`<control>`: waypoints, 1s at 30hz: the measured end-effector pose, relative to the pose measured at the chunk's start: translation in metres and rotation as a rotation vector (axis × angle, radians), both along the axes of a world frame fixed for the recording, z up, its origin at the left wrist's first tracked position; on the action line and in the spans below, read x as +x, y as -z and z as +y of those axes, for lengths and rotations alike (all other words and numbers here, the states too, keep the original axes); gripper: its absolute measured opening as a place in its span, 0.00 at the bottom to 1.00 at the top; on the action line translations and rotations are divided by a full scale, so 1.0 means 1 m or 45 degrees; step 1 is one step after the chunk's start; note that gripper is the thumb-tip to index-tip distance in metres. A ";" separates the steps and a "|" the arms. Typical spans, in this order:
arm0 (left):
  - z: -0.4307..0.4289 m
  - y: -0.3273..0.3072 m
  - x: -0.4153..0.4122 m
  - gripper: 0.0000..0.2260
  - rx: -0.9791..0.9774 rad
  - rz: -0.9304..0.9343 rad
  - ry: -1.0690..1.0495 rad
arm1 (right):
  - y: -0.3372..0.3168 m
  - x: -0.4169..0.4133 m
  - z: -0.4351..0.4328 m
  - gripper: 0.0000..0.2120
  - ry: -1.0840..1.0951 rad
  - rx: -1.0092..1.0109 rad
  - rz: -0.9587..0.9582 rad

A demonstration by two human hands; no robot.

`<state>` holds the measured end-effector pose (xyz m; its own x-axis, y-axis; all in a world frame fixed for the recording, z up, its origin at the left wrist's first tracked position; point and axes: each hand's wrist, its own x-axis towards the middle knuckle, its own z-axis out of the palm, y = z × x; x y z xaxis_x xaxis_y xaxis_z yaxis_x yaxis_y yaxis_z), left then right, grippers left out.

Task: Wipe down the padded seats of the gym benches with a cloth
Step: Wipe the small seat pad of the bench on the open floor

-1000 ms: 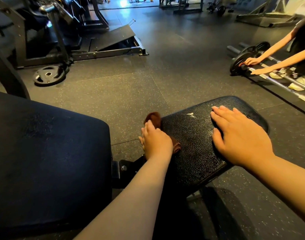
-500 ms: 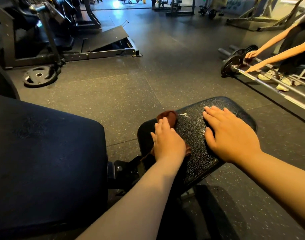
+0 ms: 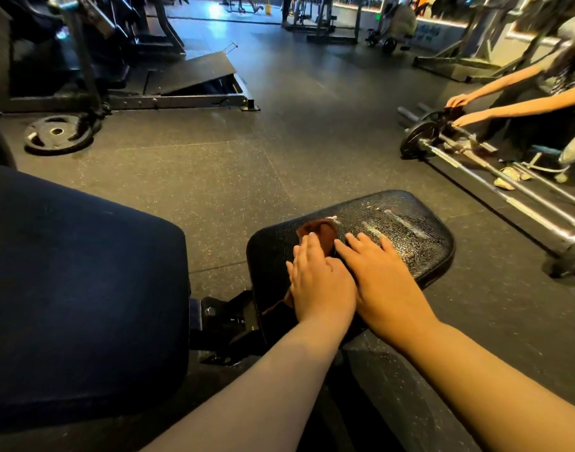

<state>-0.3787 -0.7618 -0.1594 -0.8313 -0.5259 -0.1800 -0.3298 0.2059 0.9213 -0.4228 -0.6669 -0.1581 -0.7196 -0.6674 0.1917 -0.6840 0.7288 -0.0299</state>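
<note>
The seat (image 3: 393, 243) is the small black pad in front of you, low in the middle of the view, and its cracked surface shines wet on the far half. Larger than it, the back pad (image 3: 77, 288) fills the left side, dark blue, and a metal hinge (image 3: 227, 318) joins the two. Around them is the floor (image 3: 247, 164), dark rubber with pale specks. Far left on it lies a plate (image 3: 56, 133) flat beside a machine frame (image 3: 182, 101). At the right a barbell (image 3: 495, 187) lies on the floor, and another person (image 3: 540, 106) reaches both arms to its near plate. Your right hand (image 3: 380, 285) rests flat on the seat, fingers straight and spread, grasping nothing. Your left hand (image 3: 318, 282) lies just beside it, touching it, with fingers straight, and presses down on the cloth (image 3: 318, 231). The cloth is brown, on the near left part of the seat; one end shows beyond your fingertips and another hangs near the hinge.
</note>
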 end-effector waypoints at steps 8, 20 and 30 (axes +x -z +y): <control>-0.002 -0.002 -0.002 0.33 0.361 0.157 -0.099 | -0.003 0.007 -0.027 0.29 0.229 -0.288 -0.277; -0.008 0.009 -0.008 0.18 0.626 0.226 -0.323 | -0.009 0.008 -0.031 0.19 0.096 -0.148 -0.115; -0.013 0.006 -0.010 0.29 0.366 0.038 -0.147 | -0.027 -0.019 -0.021 0.20 0.431 -0.140 -0.054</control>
